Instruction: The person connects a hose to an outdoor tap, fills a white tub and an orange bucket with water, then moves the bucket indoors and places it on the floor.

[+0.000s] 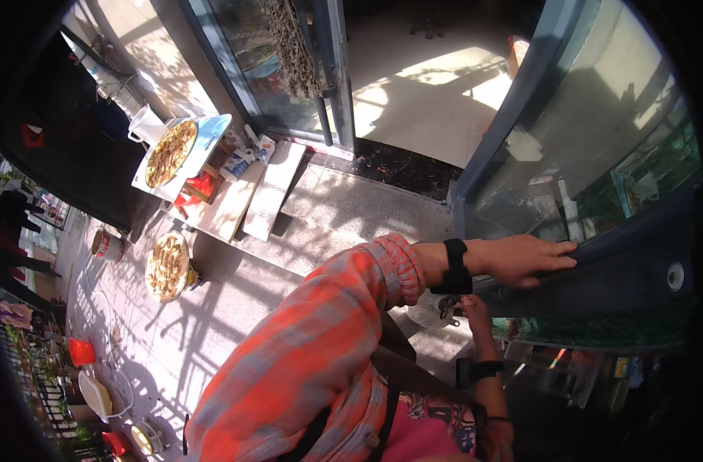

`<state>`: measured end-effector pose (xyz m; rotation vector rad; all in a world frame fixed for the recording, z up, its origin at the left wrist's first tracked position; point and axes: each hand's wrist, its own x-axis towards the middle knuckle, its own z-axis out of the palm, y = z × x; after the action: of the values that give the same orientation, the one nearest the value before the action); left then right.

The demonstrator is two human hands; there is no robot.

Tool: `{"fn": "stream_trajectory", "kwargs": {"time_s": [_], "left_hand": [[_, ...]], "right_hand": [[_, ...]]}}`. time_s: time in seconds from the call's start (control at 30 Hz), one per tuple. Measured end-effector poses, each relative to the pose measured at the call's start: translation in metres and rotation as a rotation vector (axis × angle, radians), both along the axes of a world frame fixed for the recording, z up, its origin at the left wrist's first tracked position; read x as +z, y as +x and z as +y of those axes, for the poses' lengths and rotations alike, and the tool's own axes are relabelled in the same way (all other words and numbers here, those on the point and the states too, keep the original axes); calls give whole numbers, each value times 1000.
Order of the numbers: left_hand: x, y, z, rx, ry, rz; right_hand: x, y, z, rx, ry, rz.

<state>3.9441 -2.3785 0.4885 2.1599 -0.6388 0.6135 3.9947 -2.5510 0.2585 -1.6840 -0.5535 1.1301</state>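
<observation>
My left hand (516, 258) lies palm down with its fingers apart on the dark metal frame (608, 277) of a glass door. A black strap with a small device circles that wrist, below an orange and grey plaid cuff. Under the left forearm, my right hand (474, 309) grips a small bunch of keys (447, 308). Its fingers are partly hidden. A round lock cylinder (675, 277) sits in the door frame, to the right of both hands. Behind the keys is a translucent plastic object (423, 315), partly covered by my arm.
Stone steps (328, 228) lead to a dark threshold (406, 167). At left, a board (204, 159) bears a round tray of sliced pieces (171, 153), beside a white jug (147, 125). Another slice-filled tray (168, 267) stands lower. A dried plant bundle (291, 49) hangs at the other door.
</observation>
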Motion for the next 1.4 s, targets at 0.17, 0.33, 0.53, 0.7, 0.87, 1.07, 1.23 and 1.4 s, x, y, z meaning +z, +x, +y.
{"fn": "stream_trajectory", "kwargs": {"time_s": [0.17,0.33,0.53,0.7,0.87,1.07,1.23,1.4], "left_hand": [[-46,-70,77,156,-182,252],[-103,-155,180,488,-1135,550],[-91,-184,315,414,-1599,250],[-48,-177,397,408,-1596,317],[-29,-185,432,435,-1679,330],[-24,-185,445,407,-1672,412],[-17,-173,476,467,-1645,400],[-26,-145,516,584,-1640,419]], "right_hand": [[27,-7,48,56,-7,-68],[71,-1,131,155,26,-68],[115,2,285,67,188,265],[190,13,403,-11,271,441],[243,13,473,35,284,381],[251,-5,541,201,198,327],[240,-20,588,387,147,334],[225,9,629,433,190,278]]}}
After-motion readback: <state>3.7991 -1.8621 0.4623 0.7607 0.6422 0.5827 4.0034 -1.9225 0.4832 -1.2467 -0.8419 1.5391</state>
